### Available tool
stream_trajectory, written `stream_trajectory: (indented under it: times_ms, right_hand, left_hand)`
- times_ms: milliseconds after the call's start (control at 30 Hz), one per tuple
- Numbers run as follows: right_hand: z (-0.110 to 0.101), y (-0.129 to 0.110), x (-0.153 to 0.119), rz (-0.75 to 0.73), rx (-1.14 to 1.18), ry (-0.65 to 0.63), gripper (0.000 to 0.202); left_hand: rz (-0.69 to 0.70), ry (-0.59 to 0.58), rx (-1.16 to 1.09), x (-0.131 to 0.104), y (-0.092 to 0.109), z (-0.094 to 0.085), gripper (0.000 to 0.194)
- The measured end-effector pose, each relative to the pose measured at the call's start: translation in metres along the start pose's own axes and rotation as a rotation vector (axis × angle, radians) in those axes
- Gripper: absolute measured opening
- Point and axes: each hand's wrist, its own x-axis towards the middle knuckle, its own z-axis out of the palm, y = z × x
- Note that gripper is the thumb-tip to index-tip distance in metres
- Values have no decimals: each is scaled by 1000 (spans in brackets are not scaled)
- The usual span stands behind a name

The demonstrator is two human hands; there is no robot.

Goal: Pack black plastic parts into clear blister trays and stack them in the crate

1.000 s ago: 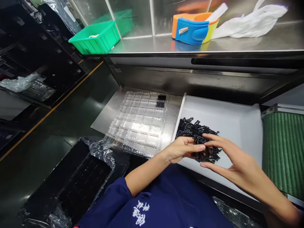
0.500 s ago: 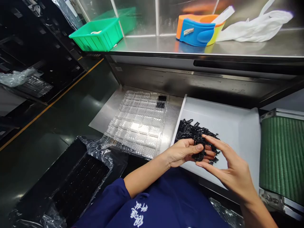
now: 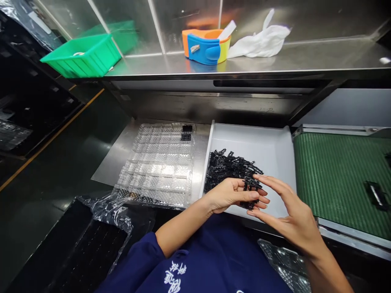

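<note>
Over the white tray (image 3: 277, 142), my left hand (image 3: 229, 195) is closed around a small bunch of black plastic parts (image 3: 252, 185), its thumb lying across them. My right hand (image 3: 288, 211) spans the same bunch, index fingertip at the upper end and thumb tip at the lower end. Its palm stands away from the parts. Behind the hands, a heap of similar black plastic parts (image 3: 226, 165) lies in the tray's left side. To the left sits a clear blister tray (image 3: 155, 162) with small compartments; black parts (image 3: 186, 133) fill some at its far right corner.
A green conveyor belt (image 3: 332, 175) runs at the right, carrying a dark part (image 3: 377, 195). On the steel shelf (image 3: 146, 67) stand a green bin (image 3: 82, 57), a blue, orange and yellow holder (image 3: 207, 47) and a white cloth (image 3: 262, 40). Plastic-wrapped black trays (image 3: 88, 240) lie lower left.
The view has swung right, showing more of the conveyor and the dark part on it. Both hands still hold the bunch, whose parts now show at a different angle.
</note>
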Motion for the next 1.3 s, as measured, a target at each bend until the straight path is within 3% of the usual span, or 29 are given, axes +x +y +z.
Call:
stream_trajectory:
  times_ms: [200,300,367,467,533,600,733,867,933,1033,1133,1233,1300]
  right_hand:
    - [-11,1,-10,25,-93,-9,65]
    - [-25,22,-19,159,-53,-66,61]
    - [-41,49,-26,404,-160,69,48]
    - [-72,94,-38,750,-434,395,37]
    - [-92,114,-41,820,-510,450,31]
    - [-108,119,-39,827,-513,425,23]
    - [-112,86,-25,689,-362,231,27]
    - [-87,29,-13,411,-45,-164,13]
    - [-71,10,-9,352,49,-240,12]
    - [-48,-3,-5,410,95,-156,16]
    - [-32,-4,-3,482,124,-25,18]
    - [-24,-1,-1,492,167,32,12]
    - [-25,1,-3,484,217,11,21]
  left_hand:
    - [-56,-20,28,14,-4,9,61]
    - [-86,5,25,21,-7,14,58]
    - [-89,32,2,25,-9,17,56]
    - [-92,49,-5,29,-8,24,51]
    - [-93,66,26,30,-4,28,46]
    - [-85,99,76,33,3,31,43]
    - [-60,150,202,41,16,29,46]
    - [-152,5,291,46,17,17,50]
    - [-202,-63,312,46,14,11,51]
    - [-226,-76,287,41,7,7,51]
    - [-216,-19,213,36,2,4,50]
    - [-230,20,142,33,-1,2,49]
    - [-209,29,113,31,-3,4,48]
